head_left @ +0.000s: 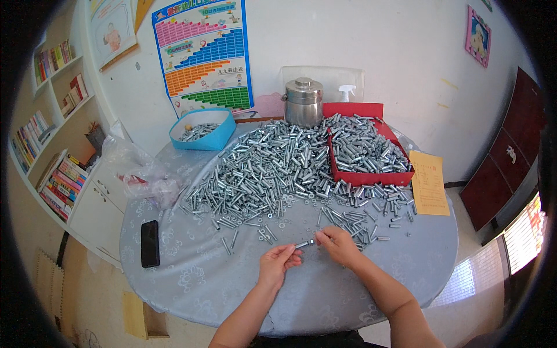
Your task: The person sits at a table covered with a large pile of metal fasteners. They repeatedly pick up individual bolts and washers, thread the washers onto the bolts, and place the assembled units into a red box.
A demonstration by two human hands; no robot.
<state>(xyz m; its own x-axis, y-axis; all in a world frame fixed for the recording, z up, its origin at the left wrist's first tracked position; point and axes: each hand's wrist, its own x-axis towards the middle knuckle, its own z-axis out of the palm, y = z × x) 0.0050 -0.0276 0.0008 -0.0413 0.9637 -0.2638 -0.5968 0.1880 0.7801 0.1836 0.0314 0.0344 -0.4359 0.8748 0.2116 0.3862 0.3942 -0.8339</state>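
Note:
My left hand (277,264) pinches a metal bolt (304,245) between thumb and fingertips, just above the near middle of the table. The bolt lies nearly level, with a wider nut-like piece at its right end. Right at that end, my right hand (337,243) has its fingers closed; anything small between them is too hidden to name. Beyond my hands spreads a large heap of silvery bolts and sleeves (261,168), with loose washers (282,225) along its near edge. A smaller group of bolts (351,223) lies just past my right hand.
A red box (371,177) full of metal sleeves stands back right, beside a yellow paper (427,182). A steel canister (303,101) is behind the heap. A blue bin (217,138) with parts, plastic bags (145,180) and a black phone (149,243) are on the left.

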